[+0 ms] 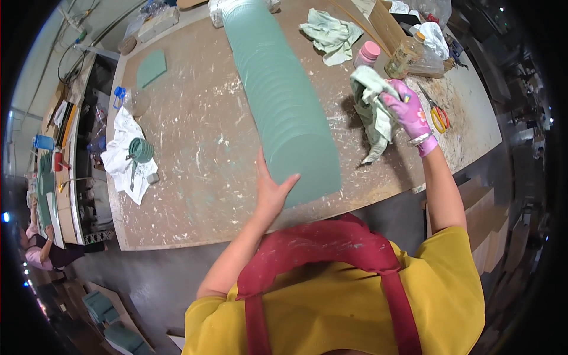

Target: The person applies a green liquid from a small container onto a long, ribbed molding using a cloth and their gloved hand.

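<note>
A long green ribbed panel lies across the paint-spattered workbench, running from the far edge toward me. My bare left hand rests on its near end, fingers spread around the corner. My right hand, in a pink glove, is to the right of the panel and grips a crumpled pale green rag held just above the bench. A plastic bottle of yellowish liquid and a pink-capped container stand just beyond that hand.
Orange-handled scissors lie right of my gloved hand. Another pale rag sits at the back. A white cloth with a green tape roll lies at the bench's left, a small green piece behind it. A person is at far left.
</note>
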The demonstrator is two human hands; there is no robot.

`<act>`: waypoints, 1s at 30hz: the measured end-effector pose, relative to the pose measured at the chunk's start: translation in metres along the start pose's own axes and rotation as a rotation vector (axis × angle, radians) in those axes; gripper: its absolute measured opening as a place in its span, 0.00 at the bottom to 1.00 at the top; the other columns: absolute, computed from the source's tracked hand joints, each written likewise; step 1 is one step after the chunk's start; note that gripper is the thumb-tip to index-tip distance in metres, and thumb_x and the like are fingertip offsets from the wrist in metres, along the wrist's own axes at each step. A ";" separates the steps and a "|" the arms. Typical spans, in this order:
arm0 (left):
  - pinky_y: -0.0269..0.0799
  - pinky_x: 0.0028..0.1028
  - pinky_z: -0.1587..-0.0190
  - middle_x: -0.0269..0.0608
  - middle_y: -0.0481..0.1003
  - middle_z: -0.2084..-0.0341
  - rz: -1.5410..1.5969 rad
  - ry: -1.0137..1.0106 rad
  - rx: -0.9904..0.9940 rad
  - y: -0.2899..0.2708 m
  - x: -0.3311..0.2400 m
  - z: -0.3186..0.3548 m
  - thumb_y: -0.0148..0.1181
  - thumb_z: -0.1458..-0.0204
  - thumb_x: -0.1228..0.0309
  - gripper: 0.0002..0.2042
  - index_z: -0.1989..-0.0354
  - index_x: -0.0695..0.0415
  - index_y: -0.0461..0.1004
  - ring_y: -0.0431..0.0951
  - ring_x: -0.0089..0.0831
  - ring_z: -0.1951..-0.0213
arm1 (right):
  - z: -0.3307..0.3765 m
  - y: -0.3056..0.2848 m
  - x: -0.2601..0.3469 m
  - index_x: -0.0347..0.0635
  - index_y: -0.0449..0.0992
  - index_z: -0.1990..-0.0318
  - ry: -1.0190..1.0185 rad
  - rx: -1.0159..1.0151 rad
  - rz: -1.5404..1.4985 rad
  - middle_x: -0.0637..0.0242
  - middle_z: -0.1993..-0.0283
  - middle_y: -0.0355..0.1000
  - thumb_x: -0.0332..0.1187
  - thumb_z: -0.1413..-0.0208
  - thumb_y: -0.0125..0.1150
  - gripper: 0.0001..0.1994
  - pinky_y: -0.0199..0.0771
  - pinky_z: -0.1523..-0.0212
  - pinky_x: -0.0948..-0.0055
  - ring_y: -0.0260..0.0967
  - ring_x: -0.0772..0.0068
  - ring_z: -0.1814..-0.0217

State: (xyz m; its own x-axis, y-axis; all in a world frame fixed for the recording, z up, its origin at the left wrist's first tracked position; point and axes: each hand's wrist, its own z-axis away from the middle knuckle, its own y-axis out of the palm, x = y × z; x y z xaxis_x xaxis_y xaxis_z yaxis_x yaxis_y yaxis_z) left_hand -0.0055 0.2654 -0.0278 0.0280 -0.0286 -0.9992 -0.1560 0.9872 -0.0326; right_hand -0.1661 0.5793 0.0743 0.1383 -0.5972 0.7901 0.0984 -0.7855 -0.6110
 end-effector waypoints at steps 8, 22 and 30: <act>0.57 0.39 0.37 0.59 0.56 0.39 -0.031 -0.010 0.010 -0.001 -0.001 -0.002 0.69 0.58 0.71 0.47 0.32 0.64 0.43 0.59 0.48 0.38 | -0.004 0.000 -0.046 0.31 0.69 0.46 0.209 0.133 -1.309 0.58 0.49 0.72 0.30 0.39 0.51 0.16 0.71 0.45 0.68 0.71 0.66 0.49; 0.53 0.38 0.35 0.59 0.55 0.38 -0.183 -0.065 -0.042 -0.001 0.003 -0.001 0.69 0.56 0.66 0.47 0.32 0.65 0.44 0.57 0.50 0.37 | 0.008 0.077 0.056 0.41 0.74 0.52 -0.465 -0.034 0.246 0.54 0.56 0.72 0.36 0.49 0.61 0.17 0.74 0.55 0.61 0.73 0.53 0.55; 0.66 0.29 0.45 0.42 0.72 0.50 0.034 0.085 -0.049 0.012 0.014 0.011 0.57 0.51 0.81 0.23 0.44 0.61 0.66 0.71 0.32 0.46 | 0.043 0.175 0.120 0.52 0.75 0.61 -1.135 0.419 0.538 0.70 0.54 0.71 0.36 0.57 0.57 0.12 0.65 0.45 0.55 0.68 0.64 0.48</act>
State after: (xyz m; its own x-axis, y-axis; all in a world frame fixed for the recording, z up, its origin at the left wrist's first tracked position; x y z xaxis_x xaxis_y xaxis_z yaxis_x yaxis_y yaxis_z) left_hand 0.0041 0.2789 -0.0420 -0.0620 -0.0108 -0.9980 -0.2033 0.9791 0.0021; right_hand -0.0894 0.3767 0.0603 0.9778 -0.1889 0.0909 0.0388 -0.2628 -0.9641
